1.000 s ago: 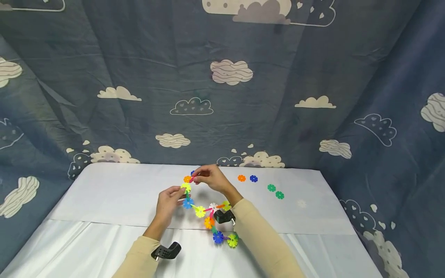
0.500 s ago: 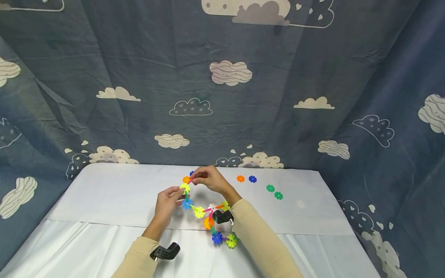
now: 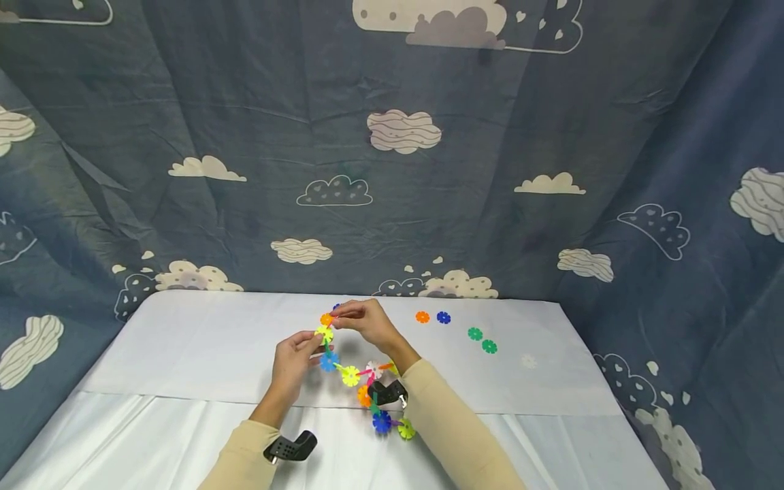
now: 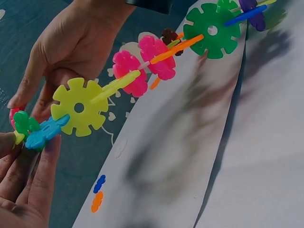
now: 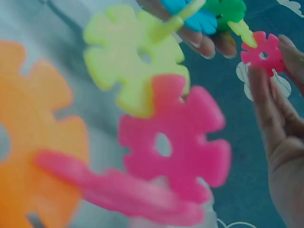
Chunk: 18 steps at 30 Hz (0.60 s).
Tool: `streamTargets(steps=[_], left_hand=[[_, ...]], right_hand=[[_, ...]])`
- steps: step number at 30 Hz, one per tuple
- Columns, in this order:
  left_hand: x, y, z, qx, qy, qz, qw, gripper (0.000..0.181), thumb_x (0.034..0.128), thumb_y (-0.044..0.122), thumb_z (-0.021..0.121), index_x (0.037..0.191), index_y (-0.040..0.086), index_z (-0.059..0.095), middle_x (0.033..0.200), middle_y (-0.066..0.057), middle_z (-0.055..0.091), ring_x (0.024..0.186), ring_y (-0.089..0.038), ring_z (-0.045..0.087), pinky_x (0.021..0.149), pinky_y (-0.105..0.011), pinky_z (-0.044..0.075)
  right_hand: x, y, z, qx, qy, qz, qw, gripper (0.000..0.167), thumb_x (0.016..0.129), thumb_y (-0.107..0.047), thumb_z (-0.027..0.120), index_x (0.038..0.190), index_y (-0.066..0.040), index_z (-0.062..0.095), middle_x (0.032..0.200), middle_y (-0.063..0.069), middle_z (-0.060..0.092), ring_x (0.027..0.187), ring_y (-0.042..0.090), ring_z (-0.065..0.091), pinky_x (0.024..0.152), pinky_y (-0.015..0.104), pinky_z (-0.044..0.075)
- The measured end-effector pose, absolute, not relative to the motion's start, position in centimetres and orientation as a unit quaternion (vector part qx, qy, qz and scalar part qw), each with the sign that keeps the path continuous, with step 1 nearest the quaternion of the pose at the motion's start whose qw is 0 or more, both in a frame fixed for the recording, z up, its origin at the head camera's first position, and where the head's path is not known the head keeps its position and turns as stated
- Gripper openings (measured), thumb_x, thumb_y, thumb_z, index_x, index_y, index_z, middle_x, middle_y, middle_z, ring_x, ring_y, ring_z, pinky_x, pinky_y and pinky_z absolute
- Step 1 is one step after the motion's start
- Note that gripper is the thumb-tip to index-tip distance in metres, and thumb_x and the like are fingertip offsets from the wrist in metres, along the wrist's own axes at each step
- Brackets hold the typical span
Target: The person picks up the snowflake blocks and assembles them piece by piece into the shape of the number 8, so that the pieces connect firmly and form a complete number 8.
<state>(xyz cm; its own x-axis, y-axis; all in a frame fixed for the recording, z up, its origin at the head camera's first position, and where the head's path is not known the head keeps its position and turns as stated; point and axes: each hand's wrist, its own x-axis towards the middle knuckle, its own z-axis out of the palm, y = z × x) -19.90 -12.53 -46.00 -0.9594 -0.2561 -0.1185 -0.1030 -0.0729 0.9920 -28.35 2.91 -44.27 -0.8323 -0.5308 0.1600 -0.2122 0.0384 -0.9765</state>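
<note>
A chain of slotted, flower-shaped plastic discs hangs from the hands, with a blue disc (image 3: pixel 329 361), a yellow disc (image 3: pixel 350 376) and a white disc (image 3: pixel 374 369) along it. Near its upper end, the left hand (image 3: pixel 292 361) pinches the chain by a yellow disc (image 3: pixel 324 334) and a green one (image 4: pixel 25 122). Thumb and fingers of the right hand (image 3: pixel 370 323) hold a pink disc (image 5: pixel 262 53), which touches a yellow disc edge-on in the right wrist view. Part of the chain is hidden behind the right wrist's black camera strap (image 3: pixel 387 392).
Loose discs lie on the white table (image 3: pixel 202 340): an orange one (image 3: pixel 422 317), a dark blue one (image 3: pixel 444 317), two green ones (image 3: pixel 482 340) and a faint white one (image 3: pixel 528 361). Just past the hands show another orange disc (image 3: pixel 327 319) and some blue. A cloud-patterned curtain (image 3: pixel 306 136) stands behind.
The right hand has shifted slightly left and down, bringing the pink disc closer to the left hand's end of the chain. The left hand keeps its hold, nearly still.
</note>
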Motion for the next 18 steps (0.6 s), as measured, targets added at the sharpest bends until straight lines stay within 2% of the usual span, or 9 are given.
streamTargets(steps=[4,8,13,18], left_hand=[[-19.9,-12.5,-46.1,0.128,-0.669,-0.730,0.057,0.021,0.0945,0.009,0.061,0.105,-0.009,0.060,0.094,-0.016,0.072,0.075,-0.011,0.070,0.066,-0.022,0.057],[-19.8,-12.4,-46.2,0.121,-0.660,-0.739,0.061,0.019,0.0940,0.008,0.061,0.103,-0.010,0.060,0.089,-0.013,0.073,0.073,-0.009,0.069,0.064,-0.020,0.056],[-19.6,-12.3,-46.4,0.130,-0.650,-0.746,0.071,0.018,0.0937,0.006,0.062,0.102,-0.010,0.060,0.087,-0.014,0.073,0.070,-0.009,0.069,0.061,-0.019,0.056],[-19.1,-12.3,-46.6,0.133,-0.643,-0.750,0.081,0.016,0.0931,0.003,0.062,0.099,-0.011,0.059,0.084,-0.012,0.073,0.069,-0.010,0.069,0.060,-0.020,0.056]], right_hand=[[-27.9,2.6,-44.7,-0.237,0.678,-0.683,0.134,0.026,0.091,0.000,0.062,0.111,0.016,0.063,0.112,0.034,0.062,0.085,0.016,0.070,0.085,0.035,0.056],[-27.3,2.2,-44.8,-0.230,0.660,-0.705,0.120,0.026,0.090,0.002,0.064,0.110,0.017,0.062,0.108,0.035,0.062,0.081,0.013,0.069,0.084,0.038,0.056],[-26.6,1.8,-44.7,-0.212,0.677,-0.699,0.089,0.025,0.085,0.003,0.069,0.104,0.019,0.063,0.100,0.027,0.068,0.078,0.011,0.069,0.080,0.033,0.058],[-26.3,1.7,-44.5,-0.207,0.698,-0.678,0.104,0.025,0.084,0.003,0.070,0.105,0.015,0.066,0.106,0.030,0.066,0.081,0.013,0.069,0.080,0.030,0.057]])
